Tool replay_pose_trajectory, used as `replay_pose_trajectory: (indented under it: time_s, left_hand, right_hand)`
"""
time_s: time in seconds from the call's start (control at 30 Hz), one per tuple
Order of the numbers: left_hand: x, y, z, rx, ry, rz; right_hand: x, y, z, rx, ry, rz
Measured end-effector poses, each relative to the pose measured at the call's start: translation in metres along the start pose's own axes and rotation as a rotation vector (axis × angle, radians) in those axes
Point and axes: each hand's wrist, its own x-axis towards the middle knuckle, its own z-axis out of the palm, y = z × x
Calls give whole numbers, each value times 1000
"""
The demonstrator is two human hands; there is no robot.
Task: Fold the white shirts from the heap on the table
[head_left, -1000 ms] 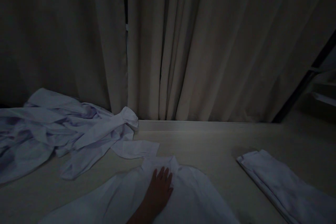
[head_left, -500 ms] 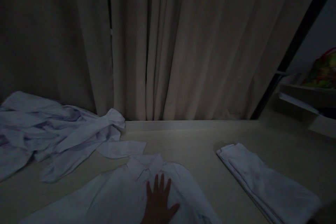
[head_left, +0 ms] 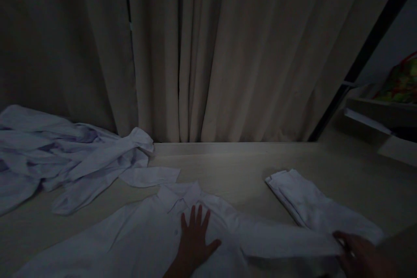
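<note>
A white shirt (head_left: 137, 239) lies spread on the pale table (head_left: 228, 169), collar (head_left: 179, 195) toward the curtain. My left hand (head_left: 195, 239) rests flat on its chest just below the collar, fingers apart. The shirt's sleeve (head_left: 286, 241) is stretched out to the right, and my right hand (head_left: 358, 254) at the bottom right grips its end. That sleeve crosses the near end of a folded white garment (head_left: 306, 204).
A crumpled pile of white shirts (head_left: 65, 160) lies at the left, one loose sleeve reaching toward the spread shirt. Beige curtains (head_left: 228, 52) hang behind the table. A black post (head_left: 368, 47) and a shelf (head_left: 384, 110) with a colourful item (head_left: 400, 80) stand at the right.
My right hand has come into view at the bottom right and drawn the shirt's sleeve out to the right. My left hand has stayed flat on the shirt. The view shifted slightly right.
</note>
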Motion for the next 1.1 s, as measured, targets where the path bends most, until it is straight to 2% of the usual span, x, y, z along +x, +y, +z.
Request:
replay_pose_trajectory:
  time_s: [0.1,0.17,0.23,0.33,0.43,0.53,0.6,0.7,0.83,0.9,1.0,1.1]
  left_hand:
    - [0,-1,2,-4,-1,5]
    - [0,-1,4,-8,-13,-9]
    - [-1,2,3,-13,-28,-36]
    - [-2,15,-5,-47,-78,-23]
    - [-2,39,-18,-158,-184,125]
    - [-4,62,-25,-260,-289,208]
    - [-6,72,-24,-282,-319,208]
    - [-9,78,-16,-274,-293,198]
    - [-9,79,-13,-262,-261,180]
    - [-8,80,-15,-267,-265,177]
    - [-12,84,-17,-266,-287,194]
    - [-20,94,-16,-295,-380,264]
  right_hand:
    - [42,-10,-29,-195,182,-163]
    - [64,-16,-28,-300,206,-215]
    - [75,-11,-9,-370,130,-204]
    - [70,18,36,-410,-88,-100]
    - [60,49,72,-340,-257,135]
    - [59,61,85,-218,-325,308]
    - [64,59,87,-182,-335,365]
    - [72,48,89,-188,-306,400]
    - [76,29,96,-152,-207,168]
    - [79,20,96,-52,-202,128]
    - [91,14,83,87,-182,209]
    - [114,17,54,198,-52,348]
